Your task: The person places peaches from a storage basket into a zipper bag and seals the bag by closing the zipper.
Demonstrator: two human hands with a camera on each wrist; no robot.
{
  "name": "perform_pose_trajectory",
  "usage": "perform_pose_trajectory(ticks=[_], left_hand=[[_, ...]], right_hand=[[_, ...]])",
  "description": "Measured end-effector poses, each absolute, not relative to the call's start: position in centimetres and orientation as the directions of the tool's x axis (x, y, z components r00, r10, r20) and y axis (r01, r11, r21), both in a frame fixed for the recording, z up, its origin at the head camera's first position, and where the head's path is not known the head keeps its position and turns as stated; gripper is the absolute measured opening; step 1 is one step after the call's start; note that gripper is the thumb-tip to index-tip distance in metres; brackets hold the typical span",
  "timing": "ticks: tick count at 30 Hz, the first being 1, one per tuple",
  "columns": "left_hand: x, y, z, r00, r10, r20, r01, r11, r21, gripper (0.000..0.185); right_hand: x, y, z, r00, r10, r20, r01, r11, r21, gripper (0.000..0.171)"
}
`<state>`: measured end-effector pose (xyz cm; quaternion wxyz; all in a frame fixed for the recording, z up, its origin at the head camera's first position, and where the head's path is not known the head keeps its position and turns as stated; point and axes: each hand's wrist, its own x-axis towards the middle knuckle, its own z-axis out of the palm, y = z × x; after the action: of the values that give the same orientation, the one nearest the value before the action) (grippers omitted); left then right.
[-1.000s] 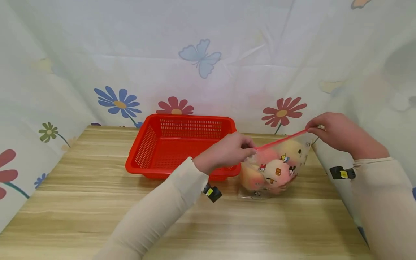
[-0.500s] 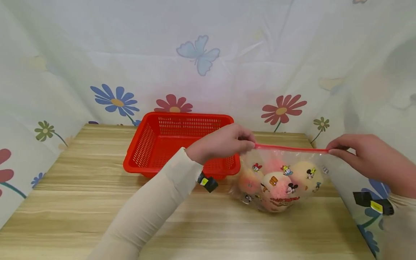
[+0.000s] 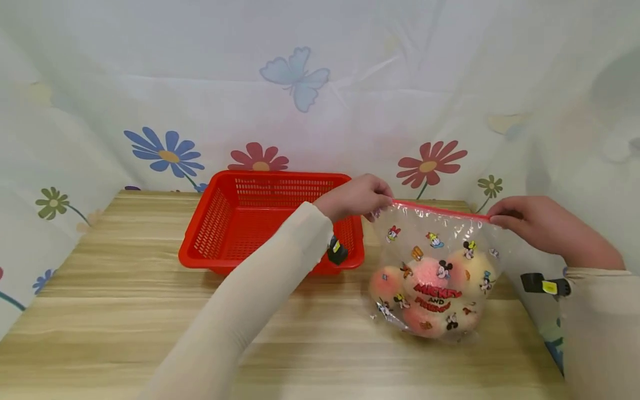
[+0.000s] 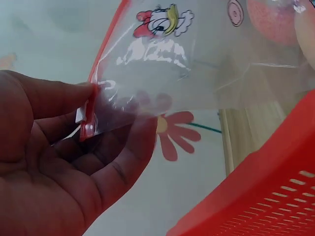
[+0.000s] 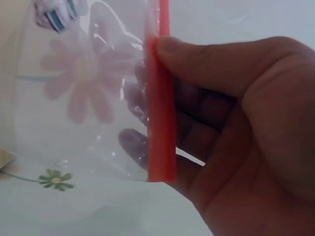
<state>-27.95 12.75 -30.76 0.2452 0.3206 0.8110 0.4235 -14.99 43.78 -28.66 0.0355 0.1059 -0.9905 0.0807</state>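
A clear zip bag (image 3: 400, 244) printed with cartoon figures hangs between my hands, its red zip edge stretched nearly straight. Inside it lie several round peach-like fruits (image 3: 386, 284), pink and cream. My left hand (image 3: 356, 197) pinches the left end of the zip; in the left wrist view its thumb presses the red strip (image 4: 90, 110) near a small slider. The right end is pinched by my right hand (image 3: 535, 225), whose thumb lies on the strip (image 5: 161, 113) with the other fingers behind the film. Whether the bag's bottom touches the table cannot be told.
A red plastic basket (image 3: 187, 256) with slotted walls stands just left of the bag, partly behind my left forearm. Beneath is a wood-grain table (image 3: 125, 322). A white cloth (image 3: 200, 100) with printed flowers encloses the back and sides.
The right hand first moved right and down, pulling the zip edge taut, then slightly back. Both hands have since risen, lifting the bag's top, and its printed front now faces me.
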Motion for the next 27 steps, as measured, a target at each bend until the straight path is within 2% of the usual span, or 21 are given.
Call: perform_pose_trajectory(ticks=[6, 14, 20, 27], left_hand=[[-29.6, 14.2, -30.9, -0.752, 0.638, -0.163, 0.295, 0.548, 0.783, 0.019], [-31.4, 13.8, -31.6, -0.81, 0.569, -0.144, 0.295, 0.607, 0.738, 0.029], [-30.3, 14.0, -31.7, -0.821, 0.568, -0.06, 0.423, 0.676, 0.604, 0.038], [-26.5, 14.4, -31.1, -0.785, 0.62, 0.008, 0.534, 0.67, 0.515, 0.038]], right_hand=[[-19.0, 44.4, -29.5, -0.979, -0.196, 0.052, -0.202, 0.961, -0.187, 0.018], [-24.3, 43.3, -30.8, -0.991, -0.137, -0.006, -0.131, 0.961, -0.242, 0.023], [-26.3, 42.6, -32.2, -0.997, -0.069, -0.021, -0.06, 0.956, -0.287, 0.029], [-25.8, 42.4, -33.3, -1.0, 0.015, 0.023, 0.007, 0.954, -0.301, 0.039]])
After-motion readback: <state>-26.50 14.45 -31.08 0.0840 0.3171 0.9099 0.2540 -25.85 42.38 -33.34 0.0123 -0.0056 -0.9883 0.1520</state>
